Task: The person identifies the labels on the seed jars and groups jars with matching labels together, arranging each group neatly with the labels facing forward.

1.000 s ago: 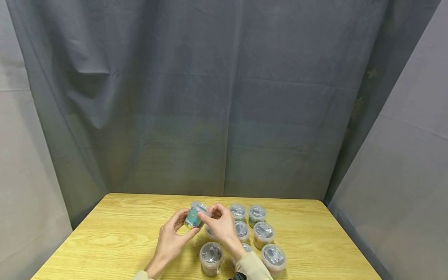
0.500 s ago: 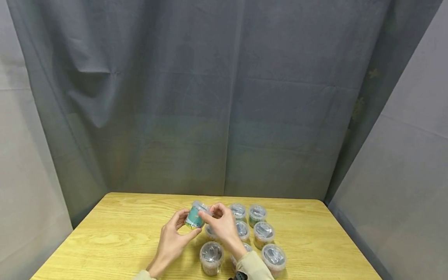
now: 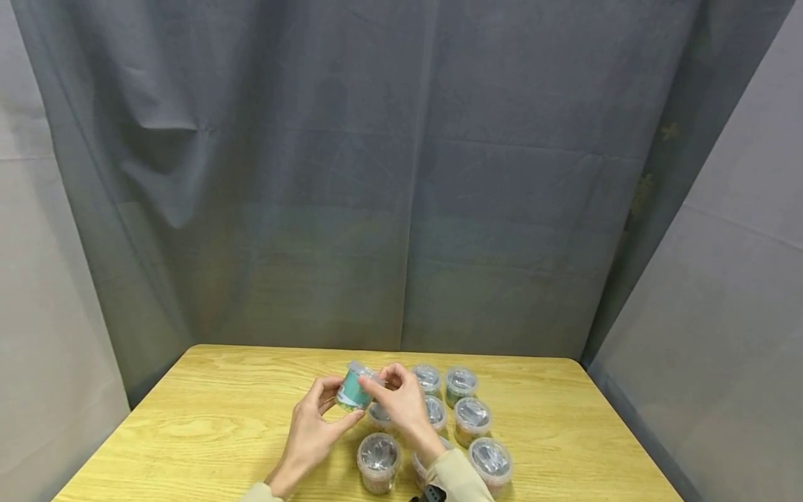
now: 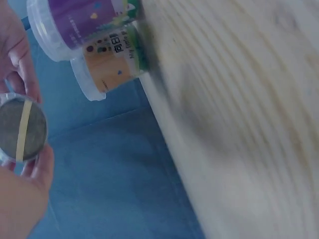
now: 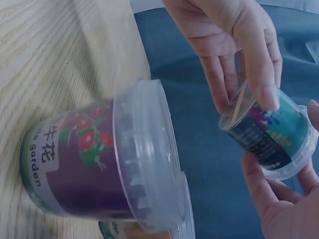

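A small clear plastic cup with a teal label (image 3: 353, 392) and a translucent lid is held tilted above the table, between both hands. My left hand (image 3: 311, 427) grips its lower part, fingers on the far side and thumb on the near side. My right hand (image 3: 403, 403) pinches the cup at the lid end. In the right wrist view, the teal-labelled cup (image 5: 279, 130) shows a dark printed panel and a colourful flower picture. The left wrist view shows the cup's grey base (image 4: 12, 127) crossed by a tan strip.
Several similar lidded cups stand in rows to the right, including a near-left cup (image 3: 379, 460) and a near-right cup (image 3: 491, 461). My right forearm partly covers some. A purple-labelled cup (image 5: 89, 159) stands close to the right wrist. Grey curtain (image 3: 401, 209) hangs behind the wooden table (image 3: 219, 418).
The held cup has turned between the hands, so its bright printed pattern has given way to plainer teal in the head view. It has shifted slightly right. The standing cups stay put.
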Available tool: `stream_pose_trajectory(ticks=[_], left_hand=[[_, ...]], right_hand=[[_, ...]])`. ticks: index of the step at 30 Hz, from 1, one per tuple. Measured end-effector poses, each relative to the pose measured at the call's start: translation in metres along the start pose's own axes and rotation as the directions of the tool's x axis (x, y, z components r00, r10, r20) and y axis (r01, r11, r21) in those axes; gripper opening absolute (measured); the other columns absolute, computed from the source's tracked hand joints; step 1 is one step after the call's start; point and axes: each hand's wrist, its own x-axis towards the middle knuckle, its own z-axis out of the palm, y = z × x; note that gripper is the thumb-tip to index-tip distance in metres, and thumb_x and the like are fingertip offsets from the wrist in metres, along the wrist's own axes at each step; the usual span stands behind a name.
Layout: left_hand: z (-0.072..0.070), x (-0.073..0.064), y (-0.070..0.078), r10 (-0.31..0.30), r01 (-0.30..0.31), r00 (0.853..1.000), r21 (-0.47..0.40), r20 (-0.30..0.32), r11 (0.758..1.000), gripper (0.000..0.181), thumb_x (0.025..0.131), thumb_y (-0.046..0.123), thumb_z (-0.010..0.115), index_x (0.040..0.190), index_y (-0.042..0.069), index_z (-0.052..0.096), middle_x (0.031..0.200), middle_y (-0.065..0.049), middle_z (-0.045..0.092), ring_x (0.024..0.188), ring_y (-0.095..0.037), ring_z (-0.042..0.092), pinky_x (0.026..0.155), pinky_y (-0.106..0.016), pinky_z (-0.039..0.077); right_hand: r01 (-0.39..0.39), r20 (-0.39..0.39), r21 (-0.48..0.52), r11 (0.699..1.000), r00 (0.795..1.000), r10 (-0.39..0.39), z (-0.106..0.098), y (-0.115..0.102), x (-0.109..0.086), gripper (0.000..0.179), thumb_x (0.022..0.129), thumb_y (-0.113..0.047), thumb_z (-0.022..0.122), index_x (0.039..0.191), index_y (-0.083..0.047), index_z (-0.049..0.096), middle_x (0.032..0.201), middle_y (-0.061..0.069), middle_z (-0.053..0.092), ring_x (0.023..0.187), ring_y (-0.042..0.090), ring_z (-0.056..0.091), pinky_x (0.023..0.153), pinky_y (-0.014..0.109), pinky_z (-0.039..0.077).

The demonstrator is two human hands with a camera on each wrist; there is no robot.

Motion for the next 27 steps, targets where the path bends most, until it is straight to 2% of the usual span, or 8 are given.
stream_pose_trajectory(ticks=[3,5,8,13,16,20,23,27], left_hand=[[-0.001,0.001,-0.002,-0.053,0.055,0.998,-0.076,0.028,0.996,0.051,0.075,0.017,0.085,0.119,0.013,0.059,0.120,-0.004,0.065,0.112,-0.024,0.066,0.097,-0.030,0.054],[-0.001,0.001,-0.003,-0.076,0.079,0.997,-0.102,0.033,0.992,0.049,0.076,0.016,0.085,0.118,0.013,0.059,0.121,-0.004,0.066,0.112,-0.023,0.066,0.097,-0.029,0.054],[0.001,0.000,-0.003,-0.056,0.056,0.998,-0.087,0.007,0.995,0.049,0.074,0.012,0.086,0.115,0.013,0.060,0.118,-0.003,0.067,0.111,-0.022,0.066,0.097,-0.029,0.054],[0.006,0.000,-0.002,0.053,-0.052,0.998,0.005,-0.035,0.999,0.048,0.074,0.010,0.085,0.116,0.011,0.061,0.115,-0.003,0.067,0.111,-0.023,0.066,0.098,-0.032,0.053],[0.007,0.001,-0.002,0.042,-0.042,0.999,-0.010,-0.005,0.999,0.049,0.079,0.014,0.083,0.121,0.013,0.059,0.120,-0.003,0.066,0.115,-0.023,0.065,0.101,-0.033,0.052],[0.007,0.002,-0.003,-0.026,0.028,0.999,-0.070,0.039,0.997,0.050,0.082,0.015,0.080,0.126,0.016,0.057,0.126,-0.003,0.064,0.119,-0.023,0.063,0.103,-0.034,0.051],[0.009,0.002,-0.002,-0.028,0.030,0.999,-0.078,0.023,0.997,0.050,0.080,0.013,0.081,0.124,0.015,0.057,0.123,-0.003,0.065,0.117,-0.022,0.063,0.101,-0.034,0.052],[0.013,0.003,0.000,0.008,-0.009,1.000,-0.051,-0.028,0.999,0.050,0.076,0.008,0.083,0.120,0.013,0.058,0.119,-0.003,0.066,0.116,-0.022,0.063,0.100,-0.035,0.052]], right_hand=[[0.016,0.004,0.012,1.000,1.000,-0.016,-0.003,0.002,0.000,0.035,0.083,-0.025,0.080,0.091,-0.001,0.055,0.076,-0.003,0.053,0.072,0.007,0.053,0.067,0.022,0.054],[0.021,0.014,0.019,1.000,1.000,-0.022,-0.004,0.005,0.001,0.035,0.083,-0.025,0.080,0.092,-0.002,0.055,0.077,-0.003,0.055,0.073,0.007,0.054,0.067,0.021,0.053],[0.023,0.027,0.027,0.999,0.999,-0.023,-0.004,0.007,0.001,0.036,0.083,-0.026,0.079,0.094,-0.001,0.056,0.081,-0.002,0.060,0.079,0.008,0.061,0.070,0.023,0.057],[0.037,-0.010,-0.041,0.998,0.999,-0.037,-0.004,0.004,0.001,0.038,0.081,-0.032,0.081,0.091,-0.003,0.058,0.082,0.000,0.063,0.081,0.009,0.063,0.069,0.024,0.056],[0.038,-0.035,-0.049,0.998,0.999,-0.040,-0.005,0.003,0.001,0.038,0.080,-0.031,0.082,0.089,-0.003,0.057,0.080,0.001,0.061,0.079,0.011,0.061,0.068,0.021,0.053],[0.036,-0.027,-0.018,0.999,0.999,-0.036,-0.008,0.004,0.002,0.037,0.080,-0.027,0.082,0.089,-0.002,0.056,0.080,-0.001,0.061,0.080,0.010,0.060,0.069,0.020,0.052],[0.034,-0.023,-0.016,0.999,0.999,-0.034,-0.008,0.005,0.003,0.034,0.082,-0.025,0.080,0.093,-0.002,0.057,0.080,-0.001,0.060,0.080,0.009,0.060,0.068,0.019,0.052],[0.030,-0.046,-0.037,0.999,0.998,-0.031,-0.006,0.004,0.004,0.033,0.083,-0.026,0.079,0.095,-0.003,0.059,0.078,0.000,0.062,0.076,0.008,0.060,0.065,0.020,0.051]])
